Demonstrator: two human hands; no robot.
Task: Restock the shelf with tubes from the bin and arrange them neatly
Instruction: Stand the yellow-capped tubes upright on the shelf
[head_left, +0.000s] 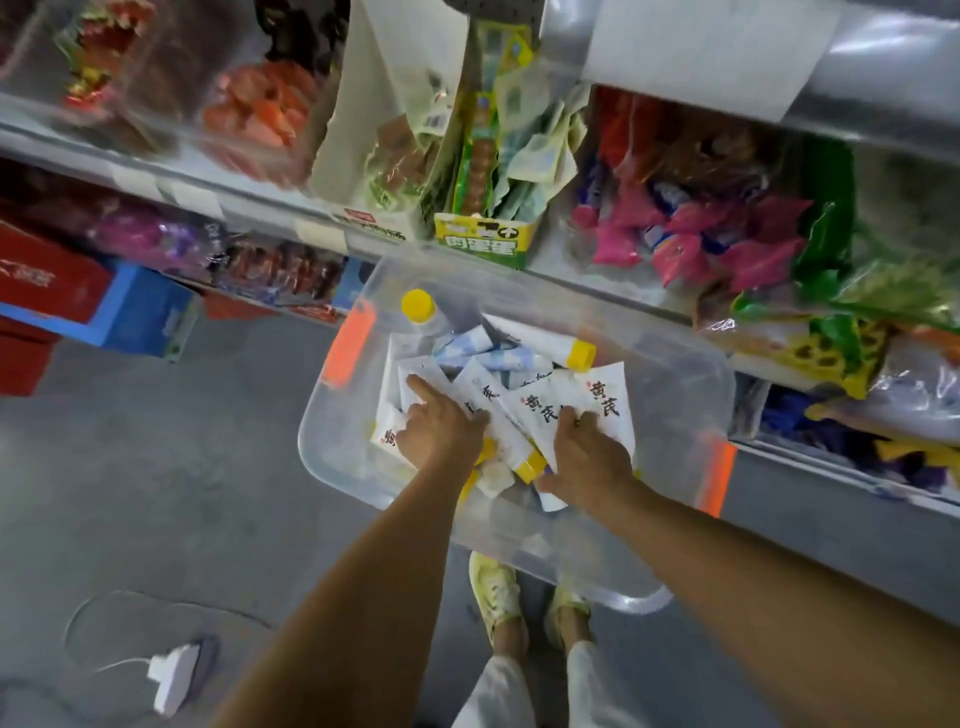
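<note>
Down on the floor at far left there's a white plug (171, 675) with its cable looped round. Above that, a red box (47, 291) and a blue box (148, 312) sit low on the shelving.

In the middle is the clear bin (675, 395) with orange latches (348, 343) on its left and right ends, pushed up against the shelf (597, 291). The tubes (498, 400) are all in there, white with yellow caps and black lettering, heaped on top of each other and pointing every which way.

Both hands are in the bin. The left hand (441, 428) lies on the left side of the pile with its index finger straight out and the other fingers bent down onto a tube. I honestly can't tell if it has a hold on it. The right hand (587, 452) is just beside it, fingers curled over a couple of tubes and thumb hooked at the near edge, so it's gripping them.

Below the bin are the person's yellow shoes (493, 592). Off to the right the shelf holds pink packets (727, 244) and green bags (826, 249), pretty blurry.
</note>
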